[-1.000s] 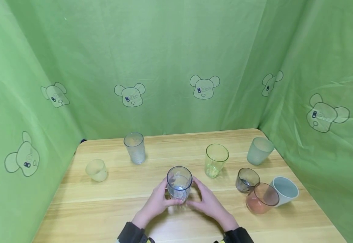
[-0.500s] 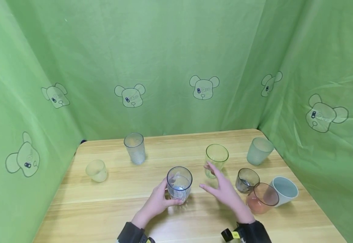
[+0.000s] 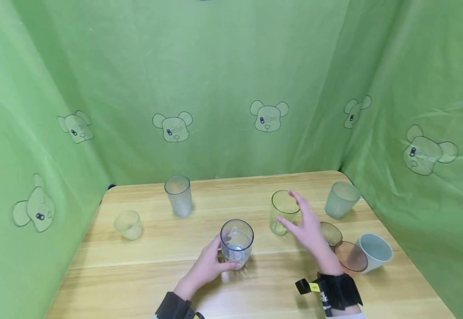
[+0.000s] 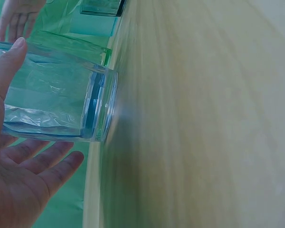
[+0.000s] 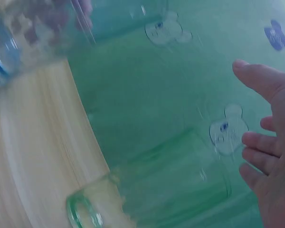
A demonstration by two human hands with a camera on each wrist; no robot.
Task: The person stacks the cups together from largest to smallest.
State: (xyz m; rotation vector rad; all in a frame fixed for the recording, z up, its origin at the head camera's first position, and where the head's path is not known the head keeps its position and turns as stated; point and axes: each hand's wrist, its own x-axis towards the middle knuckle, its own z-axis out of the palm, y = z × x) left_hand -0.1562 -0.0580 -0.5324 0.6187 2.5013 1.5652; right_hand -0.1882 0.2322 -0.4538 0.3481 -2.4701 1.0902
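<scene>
A clear drinking glass with a dark rim (image 3: pixel 237 248) stands upright on the table, its thick bluish base visible in the left wrist view. My left hand (image 3: pixel 207 266) grips it, thumb on the near side and fingers at its left. My right hand (image 3: pixel 311 234) hovers in the air at the right of a green-tinted glass (image 3: pixel 280 215), fingers spread and holding nothing. In the right wrist view the thumb and fingers (image 5: pixel 259 159) are apart from that green glass (image 5: pixel 175 180). The right hand and forearm partly cover a smoky glass (image 3: pixel 331 231) and a pink glass (image 3: pixel 350 256).
A pale blue cup (image 3: pixel 375 252) and a frosted teal cup (image 3: pixel 341 201) stand on the right. Farther left are a tall textured glass (image 3: pixel 179 199) and a small cream cup (image 3: pixel 129 226). Green curtains (image 3: pixel 215 66) enclose the wooden table (image 3: pixel 144 288).
My right hand has let go of the clear glass and moved right and away, past the front of the green glass. The left hand keeps its grip; the glass has not moved.
</scene>
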